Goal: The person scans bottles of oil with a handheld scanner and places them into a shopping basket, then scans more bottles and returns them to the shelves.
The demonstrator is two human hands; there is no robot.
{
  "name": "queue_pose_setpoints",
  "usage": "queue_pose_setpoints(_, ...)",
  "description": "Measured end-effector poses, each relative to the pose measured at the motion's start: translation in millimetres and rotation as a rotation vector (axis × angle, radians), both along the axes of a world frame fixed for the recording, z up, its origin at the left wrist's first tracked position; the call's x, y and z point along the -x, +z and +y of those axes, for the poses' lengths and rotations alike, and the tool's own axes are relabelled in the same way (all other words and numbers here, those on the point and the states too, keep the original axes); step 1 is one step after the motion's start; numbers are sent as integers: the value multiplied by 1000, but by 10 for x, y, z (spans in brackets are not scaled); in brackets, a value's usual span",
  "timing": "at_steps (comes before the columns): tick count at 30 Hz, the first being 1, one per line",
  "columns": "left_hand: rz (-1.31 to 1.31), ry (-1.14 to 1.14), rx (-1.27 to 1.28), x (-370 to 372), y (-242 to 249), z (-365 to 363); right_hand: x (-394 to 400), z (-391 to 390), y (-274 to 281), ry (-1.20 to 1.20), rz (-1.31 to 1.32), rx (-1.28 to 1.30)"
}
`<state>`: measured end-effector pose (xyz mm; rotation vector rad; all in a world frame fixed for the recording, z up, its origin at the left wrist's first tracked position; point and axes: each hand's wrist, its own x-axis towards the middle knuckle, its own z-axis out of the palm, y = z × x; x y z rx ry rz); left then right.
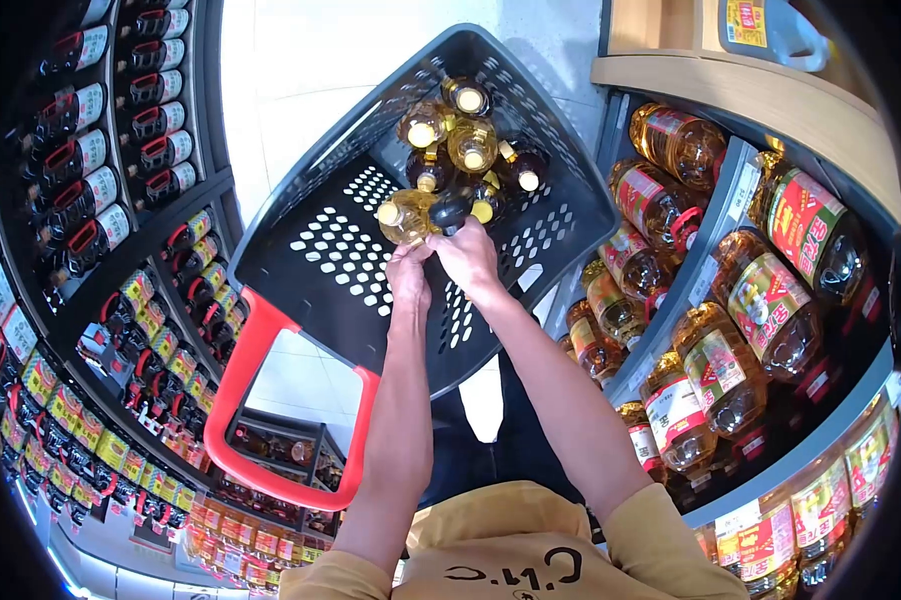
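Note:
Both my hands reach into a black shopping basket point(315, 165) with perforated walls and a red handle point(232, 400). My right hand point(467, 258) is closed on a dark bottle point(450, 212), whose rounded black end shows beyond the fingers. Right beside it my left hand point(408, 276) has its fingers drawn together, touching the right at the fingertips; I cannot tell what it grips. Just past the left fingers stands a golden bottle point(404, 216) with a pale cap. Farther in are several upright bottles, among them a golden one point(472, 145) and a dark one point(526, 165).
Shelves of large oil bottles point(770, 300) rise close on the right. Dark sauce bottles point(75, 155) fill the shelf on the left, with yellow-labelled bottles point(90, 425) lower down. A blue-grey jug point(775, 40) sits on a wooden shelf point(730, 75) at upper right. Pale floor tiles point(315, 60) lie beyond the basket.

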<state>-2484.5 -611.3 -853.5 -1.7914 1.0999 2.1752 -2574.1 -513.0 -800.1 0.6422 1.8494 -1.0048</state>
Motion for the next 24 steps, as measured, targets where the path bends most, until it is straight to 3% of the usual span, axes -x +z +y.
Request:
queue_pose_setpoints(9, 83, 58, -34, 61, 707, -13, -105, -20, 342, -223, 112, 155)
queue_pose_setpoints(16, 220, -65, -7, 272, 2083, 61, -171, 156, 1645, -497, 273, 466)
queue_pose_setpoints(24, 405, -255, 52, 288, 3711, 230, -471, 395, 3025, -555, 479, 511)
